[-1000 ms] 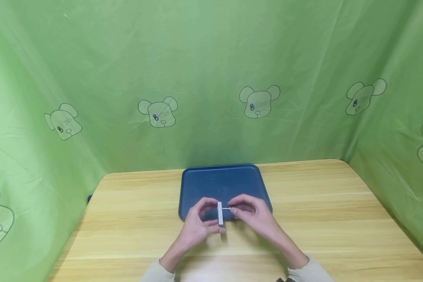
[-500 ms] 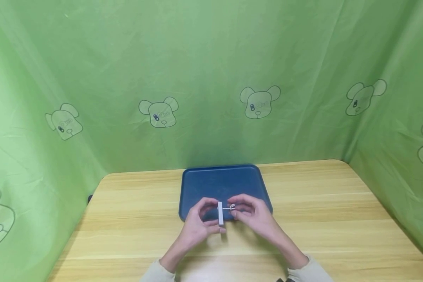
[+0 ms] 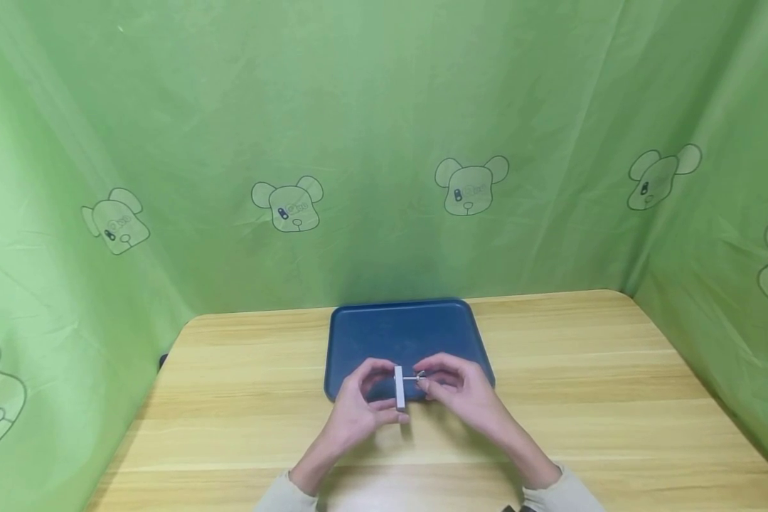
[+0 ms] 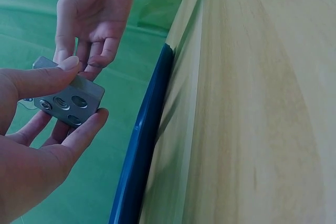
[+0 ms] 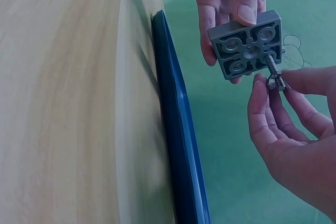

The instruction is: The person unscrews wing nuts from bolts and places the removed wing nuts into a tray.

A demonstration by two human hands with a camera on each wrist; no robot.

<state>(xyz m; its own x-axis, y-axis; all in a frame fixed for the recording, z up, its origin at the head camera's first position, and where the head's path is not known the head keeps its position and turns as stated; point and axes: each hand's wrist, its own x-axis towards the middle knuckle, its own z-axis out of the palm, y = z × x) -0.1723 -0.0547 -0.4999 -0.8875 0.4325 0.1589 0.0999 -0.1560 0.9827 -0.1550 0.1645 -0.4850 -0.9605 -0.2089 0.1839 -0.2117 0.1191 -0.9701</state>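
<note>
My left hand (image 3: pixel 355 412) holds a small square grey metal block (image 5: pixel 249 39) by its edges, thumb on one side and fingers on the other. The block is tilted upright above the tray, with several round holes in it. A threaded bolt (image 5: pixel 270 62) sticks out of one corner hole toward the right. Its head (image 4: pixel 45 104) sits in a hole on the other face, in the left wrist view. Near the bolt's free end is a shiny wing nut (image 5: pixel 272 82). The fingertips of my right hand (image 3: pixel 464 391) pinch the wing nut, partly hiding it.
A blue tray (image 3: pixel 397 334) lies at the far middle of the wooden table (image 3: pixel 243 398), under and behind the hands. Green curtains (image 3: pixel 384 107) with bear-head outlines enclose the table at the back and both sides.
The right fingertips have shifted slightly around the wing nut, which has turned: its wing showed more upright half a second ago. The left hand and the block stay in place.
</note>
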